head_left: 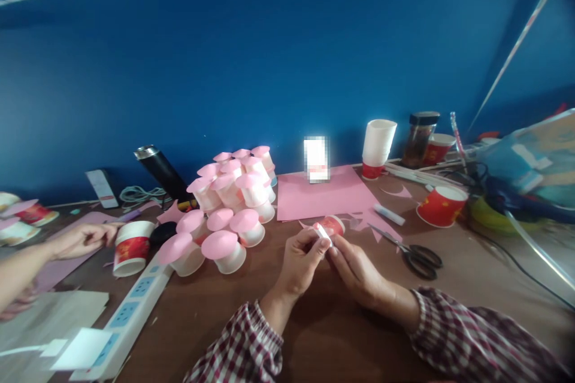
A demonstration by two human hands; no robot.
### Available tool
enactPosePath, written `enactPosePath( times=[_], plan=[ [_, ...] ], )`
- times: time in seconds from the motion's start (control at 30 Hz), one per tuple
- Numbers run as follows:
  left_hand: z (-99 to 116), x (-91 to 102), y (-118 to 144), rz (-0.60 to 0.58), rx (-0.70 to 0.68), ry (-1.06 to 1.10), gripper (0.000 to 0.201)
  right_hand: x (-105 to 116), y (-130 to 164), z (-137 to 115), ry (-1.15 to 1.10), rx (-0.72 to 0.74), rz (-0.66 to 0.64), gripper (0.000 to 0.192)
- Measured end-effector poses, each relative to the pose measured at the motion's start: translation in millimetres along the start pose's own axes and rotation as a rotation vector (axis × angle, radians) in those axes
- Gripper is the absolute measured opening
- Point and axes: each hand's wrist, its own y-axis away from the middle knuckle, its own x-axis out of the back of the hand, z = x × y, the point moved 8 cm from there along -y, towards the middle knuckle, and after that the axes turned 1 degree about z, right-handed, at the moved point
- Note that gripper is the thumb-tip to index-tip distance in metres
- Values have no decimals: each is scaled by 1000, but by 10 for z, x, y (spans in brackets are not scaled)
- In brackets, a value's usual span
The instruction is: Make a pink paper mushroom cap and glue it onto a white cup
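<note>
My left hand [302,258] and my right hand [357,269] meet over the brown table [323,323], both pinching a small red and white paper cup [333,225] with a white strip at its near end. Just beyond it lies a pink paper sheet [321,194] with pink scraps. Black-handled scissors [415,255] lie to the right of my right hand. To the left stands a pile of white cups with pink round tops [227,203].
Another person's hand [83,239] at the left touches a red and white cup [131,248]. A white power strip [123,317] lies near the front left. Red cups [440,204], a cup stack [377,146], a jar [420,137], a black flask [162,172] and cables lie around.
</note>
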Motion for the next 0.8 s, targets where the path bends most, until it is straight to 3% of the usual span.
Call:
enactPosePath(
  times=[0.13, 0.23, 0.47, 0.8],
  plan=[
    [91, 34, -8, 17, -109, -29, 16, -78, 33, -13, -107, -34, -116, 23],
    [173, 42, 0, 24, -169, -34, 13, -92, 54, -40, -174, -66, -133, 27],
    [173, -17, 25, -26, -132, 3, 15, 13, 68, -172, -217, -8, -9, 36],
    [85, -79, 38, -86, -41, 131, 24, -38, 90, -20, -280, -88, -46, 37]
  ],
)
